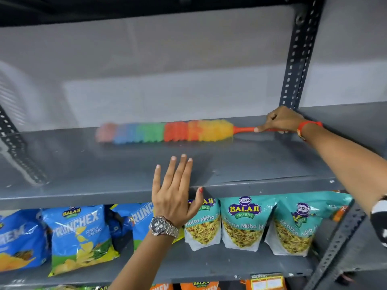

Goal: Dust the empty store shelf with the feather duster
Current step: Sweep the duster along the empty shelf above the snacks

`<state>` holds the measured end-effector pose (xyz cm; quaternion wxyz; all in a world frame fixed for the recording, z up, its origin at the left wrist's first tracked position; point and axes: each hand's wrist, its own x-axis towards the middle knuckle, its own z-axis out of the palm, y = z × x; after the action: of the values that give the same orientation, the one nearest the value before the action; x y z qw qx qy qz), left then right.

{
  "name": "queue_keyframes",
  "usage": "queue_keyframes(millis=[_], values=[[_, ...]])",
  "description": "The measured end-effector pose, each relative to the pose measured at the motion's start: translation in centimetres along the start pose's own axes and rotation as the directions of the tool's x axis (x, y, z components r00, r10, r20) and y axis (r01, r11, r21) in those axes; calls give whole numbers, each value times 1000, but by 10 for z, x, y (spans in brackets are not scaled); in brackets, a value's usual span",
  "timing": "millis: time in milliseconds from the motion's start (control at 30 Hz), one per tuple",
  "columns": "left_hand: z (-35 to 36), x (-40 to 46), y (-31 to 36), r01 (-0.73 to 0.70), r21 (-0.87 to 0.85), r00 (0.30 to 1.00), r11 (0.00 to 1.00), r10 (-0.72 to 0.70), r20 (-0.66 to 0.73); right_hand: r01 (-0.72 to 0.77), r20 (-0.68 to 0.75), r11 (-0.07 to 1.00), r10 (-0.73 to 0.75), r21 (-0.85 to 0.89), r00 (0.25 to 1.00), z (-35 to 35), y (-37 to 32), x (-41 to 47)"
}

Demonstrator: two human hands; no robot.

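Note:
A rainbow-coloured feather duster lies flat along the back of the empty grey metal shelf. Its far left end is blurred. My right hand is closed around its orange handle at the shelf's right rear, next to the upright post. My left hand rests on the shelf's front edge with fingers spread flat and holds nothing. A metal watch sits on that wrist.
A perforated dark post rises at the right rear, another slotted post at the left. On the shelf below stand blue chip bags and teal snack pouches. More packets show at the bottom edge.

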<state>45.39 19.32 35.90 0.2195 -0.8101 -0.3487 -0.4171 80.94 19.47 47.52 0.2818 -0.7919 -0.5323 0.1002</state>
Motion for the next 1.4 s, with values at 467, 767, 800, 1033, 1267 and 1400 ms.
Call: queue_keyframes(millis=[467, 767, 800, 1033, 1267, 1400], values=[[-1, 0, 15, -11, -18, 997, 1000, 9, -74, 9, -97, 993, 2, 117, 995, -15, 14, -7], [17, 8, 59, -109, -41, 992, 993, 106, -70, -25, 162, 995, 41, -98, 986, -46, 39, -18], [18, 8, 59, -104, -36, 992, 994, 101, -72, -42, 147, 993, 58, -111, 987, -48, 43, -17], [23, 4, 57, -100, -16, 992, 995, 99, -82, -194, -149, 957, 164, -217, 975, -49, 50, -14], [14, 6, 56, -101, -89, 995, 991, 102, -1, -122, -246, 987, 92, -109, 965, -37, 36, -13], [-1, 3, 38, -75, -131, 997, 988, 77, 11, 13, -215, 1000, -8, 23, 977, -23, -9, -12]])
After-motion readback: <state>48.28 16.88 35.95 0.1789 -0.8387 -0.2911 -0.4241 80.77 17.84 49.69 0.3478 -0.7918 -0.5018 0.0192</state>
